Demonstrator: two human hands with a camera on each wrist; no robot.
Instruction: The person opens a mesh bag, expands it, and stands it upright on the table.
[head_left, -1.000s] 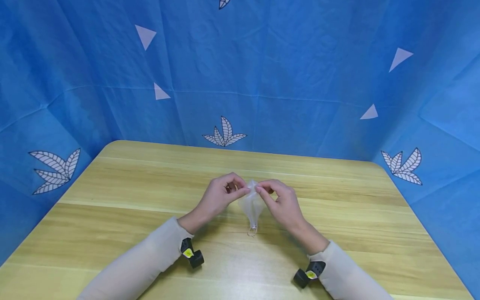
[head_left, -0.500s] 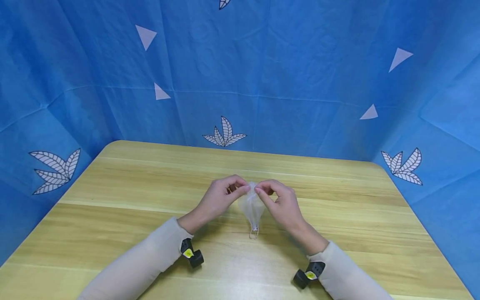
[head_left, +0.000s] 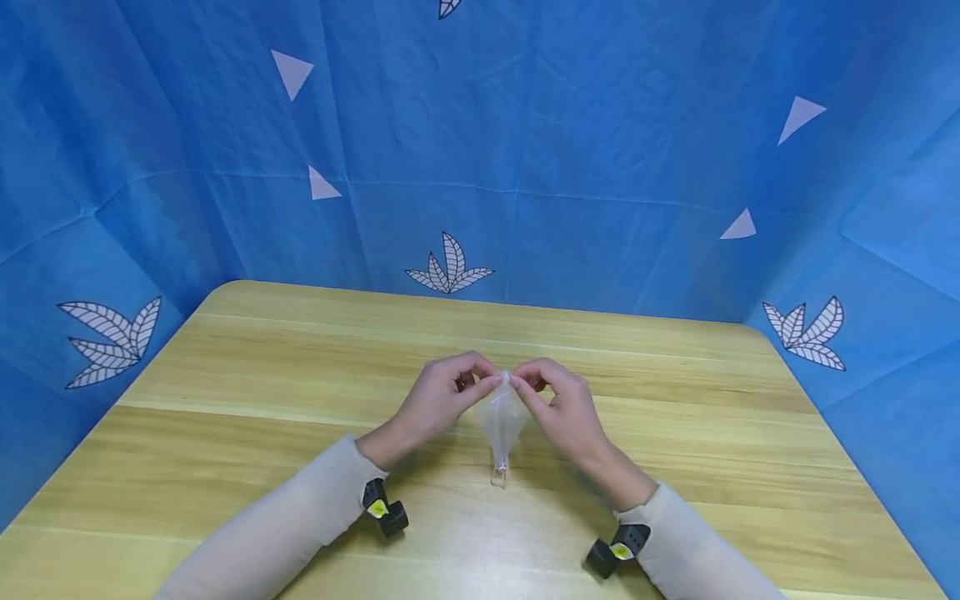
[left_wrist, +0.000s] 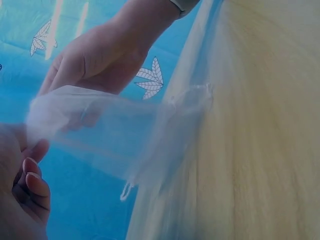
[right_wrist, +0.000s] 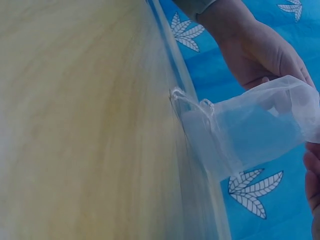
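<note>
A sheer white drawstring pouch hangs between my two hands over the middle of the table, its corded end pointing down towards me. With thumb and index finger my left hand pinches its upper left corner. My right hand pinches the upper right corner in the same way, the fingertips of both hands close together. Both wrist views show the pouch as see-through, with no contents visible. Short looped drawstrings stick out near its mouth.
The wood-grain table spreads out on all sides below my hands. A blue cloth with white leaf and triangle prints stands behind and beside it. Each wrist carries a black camera on a strap.
The lower, corded end of the pouch has swung a little and dropped slightly towards me. Its top edge is drawn lower between the fingertips. Both hands stay almost in place.
</note>
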